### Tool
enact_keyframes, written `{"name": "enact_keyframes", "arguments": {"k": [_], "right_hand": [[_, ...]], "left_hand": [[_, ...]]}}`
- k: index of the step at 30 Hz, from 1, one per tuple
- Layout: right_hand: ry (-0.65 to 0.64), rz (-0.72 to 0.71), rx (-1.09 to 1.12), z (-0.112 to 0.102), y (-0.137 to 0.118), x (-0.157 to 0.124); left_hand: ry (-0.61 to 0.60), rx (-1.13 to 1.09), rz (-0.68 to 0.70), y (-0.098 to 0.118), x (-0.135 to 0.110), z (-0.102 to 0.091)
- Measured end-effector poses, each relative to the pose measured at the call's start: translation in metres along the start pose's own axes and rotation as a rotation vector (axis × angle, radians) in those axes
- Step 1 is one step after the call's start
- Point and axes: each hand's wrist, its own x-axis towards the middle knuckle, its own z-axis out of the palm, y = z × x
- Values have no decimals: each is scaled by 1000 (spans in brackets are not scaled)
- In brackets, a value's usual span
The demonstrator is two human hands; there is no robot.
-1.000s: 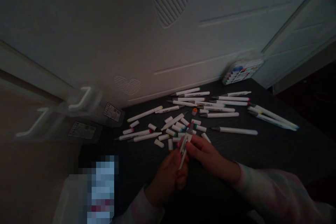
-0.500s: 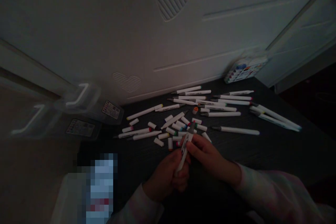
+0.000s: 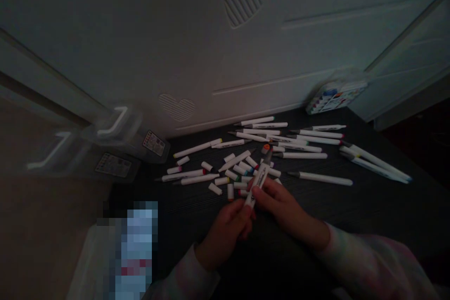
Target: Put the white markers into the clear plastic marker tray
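One gray-tipped white marker (image 3: 260,180), just below center — your left hand (image 3: 228,226) and right hand (image 3: 284,203) both clamp fingers on it — loose caps (image 3: 231,175) near.

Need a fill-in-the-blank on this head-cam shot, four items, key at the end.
1. Between them, the left hand and right hand hold exactly ____ white marker.
2. The bright-ended cap just left of that marker's tip in the view is ____.
3. The small ridged relief low on the pale panel is shaped like a ____.
4. The translucent handled bins stand on the ____ side of the view.

Missing words: one; orange; heart; left.
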Motion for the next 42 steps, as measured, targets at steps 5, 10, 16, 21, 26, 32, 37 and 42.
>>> {"name": "enact_keyframes", "arguments": {"k": [5, 10, 16, 21, 26, 32, 37, 42], "right_hand": [[20, 43, 72, 0, 9, -5], [27, 35, 142, 1, 5, -8], [227, 45, 202, -3, -6, -5], [458, -12, 402, -19, -20, 5], [388, 6, 547, -20, -30, 7], [367, 20, 570, -15, -29, 5], [359, 25, 574, -15, -27, 6], [359, 27, 588, -14, -26, 6]], "left_hand": [[151, 223, 116, -1, -5, 4], [147, 234, 106, -2, -5, 8], [172, 440, 190, 2, -8, 7], [306, 934, 496, 6, -6, -9], [468, 1323, 690, 7, 0, -15], [422, 1502, 627, 2, 3, -10], [432, 1519, 620, 1, 2, -9], [452, 1500, 638, 0, 1, -7]]}}
